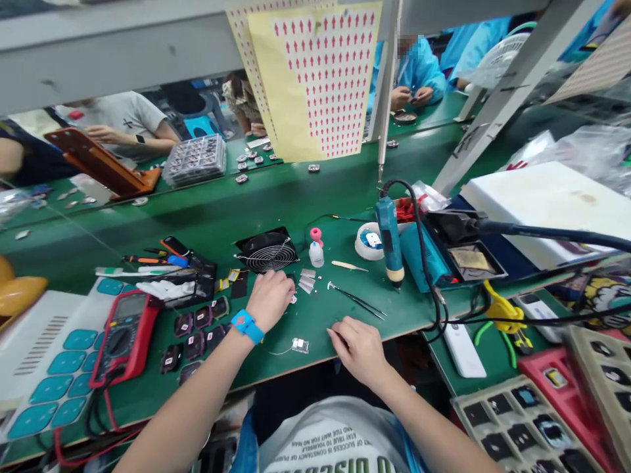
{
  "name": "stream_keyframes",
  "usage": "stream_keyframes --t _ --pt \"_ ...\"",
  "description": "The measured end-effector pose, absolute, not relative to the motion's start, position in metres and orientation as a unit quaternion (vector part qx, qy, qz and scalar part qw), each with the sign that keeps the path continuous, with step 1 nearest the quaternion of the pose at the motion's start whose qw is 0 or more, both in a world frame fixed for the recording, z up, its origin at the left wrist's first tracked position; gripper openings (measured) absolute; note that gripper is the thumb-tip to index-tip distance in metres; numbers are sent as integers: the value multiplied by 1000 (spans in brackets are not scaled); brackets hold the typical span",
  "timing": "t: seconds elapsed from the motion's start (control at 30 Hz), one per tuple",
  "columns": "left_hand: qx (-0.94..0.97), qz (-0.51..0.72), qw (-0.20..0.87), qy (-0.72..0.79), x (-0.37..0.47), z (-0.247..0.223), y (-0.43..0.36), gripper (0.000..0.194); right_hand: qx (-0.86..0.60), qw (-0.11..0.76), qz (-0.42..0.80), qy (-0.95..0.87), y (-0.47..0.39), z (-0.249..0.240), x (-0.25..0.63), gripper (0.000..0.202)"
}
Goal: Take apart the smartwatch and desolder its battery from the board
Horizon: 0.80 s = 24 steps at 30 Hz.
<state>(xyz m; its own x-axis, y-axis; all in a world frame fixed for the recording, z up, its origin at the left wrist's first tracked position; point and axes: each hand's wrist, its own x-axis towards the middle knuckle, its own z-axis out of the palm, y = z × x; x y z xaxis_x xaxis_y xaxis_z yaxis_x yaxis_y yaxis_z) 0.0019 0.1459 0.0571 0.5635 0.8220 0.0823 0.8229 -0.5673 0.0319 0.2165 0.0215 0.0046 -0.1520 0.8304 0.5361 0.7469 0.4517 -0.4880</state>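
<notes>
My left hand, with a blue strap at the wrist, reaches over the bench with its fingers bent down onto a small dark watch case bearing a white label, mostly covered by the fingers. My right hand rests by the bench's front edge, fingers loosely curled, thumb apart, with nothing visible in it. Between the hands lies a small clear-and-white part with a thin wire. Beyond the right hand are black tweezers. Small flat silvery pieces lie right of my left hand.
Several dark watch cases sit left, beside a red multimeter. A fan, a small bottle and a white round tub stand behind. A blue electric screwdriver hangs at right. Co-workers sit across the bench.
</notes>
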Motion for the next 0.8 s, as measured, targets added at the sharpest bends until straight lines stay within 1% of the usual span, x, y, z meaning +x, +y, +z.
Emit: stream_keyframes --t 0.17,0.37,0.6,0.8 --pt "-867 -43 -3 -496 8 59 134 18 -502 401 51 -765 19 0 218 28" --pt "-821 -97 -14 -562 6 63 107 13 -471 397 49 -786 16 -1 221 23" --pt "-771 -138 -21 -622 -36 60 69 13 -460 385 30 -799 13 -2 221 22" --pt "-769 -115 -25 -628 -57 49 78 10 -467 376 14 -800 12 -3 219 23"
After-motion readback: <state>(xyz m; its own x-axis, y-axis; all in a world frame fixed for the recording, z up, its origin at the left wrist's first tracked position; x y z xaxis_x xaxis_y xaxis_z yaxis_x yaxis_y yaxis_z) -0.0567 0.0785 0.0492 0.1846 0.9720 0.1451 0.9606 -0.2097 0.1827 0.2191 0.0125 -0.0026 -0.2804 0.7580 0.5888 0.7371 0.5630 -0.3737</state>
